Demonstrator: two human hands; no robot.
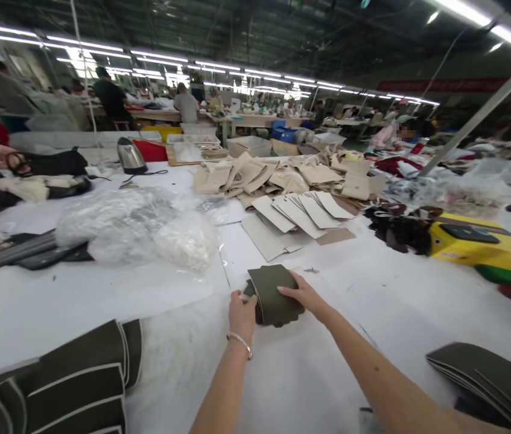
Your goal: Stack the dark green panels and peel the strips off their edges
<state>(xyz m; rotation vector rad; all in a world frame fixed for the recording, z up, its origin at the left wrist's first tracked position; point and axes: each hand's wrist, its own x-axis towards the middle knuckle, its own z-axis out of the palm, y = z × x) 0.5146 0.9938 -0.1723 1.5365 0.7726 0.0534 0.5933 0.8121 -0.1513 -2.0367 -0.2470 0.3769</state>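
Note:
A small stack of dark olive-green leather-like pieces (276,295) sits in the middle of the white table, its pale cut edges showing on the left. My left hand (242,312) is closed at the stack's left side, fingers curled against the edges of the pieces; a bracelet circles that wrist. On the opposite side my right hand (304,293) grips the stack, thumb laid on the top piece and the other fingers hidden behind it. More olive pieces (78,377) lie overlapped at the lower left. Another folded pile of olive pieces (485,374) rests at the lower right.
Clear plastic bags (142,229) lie left of centre. Beyond my hands are off-white flat panels (303,214) and a heap of beige pieces (282,175). A yellow box (485,244) stands right, a metal kettle (131,157) back left. Several people work at farther tables.

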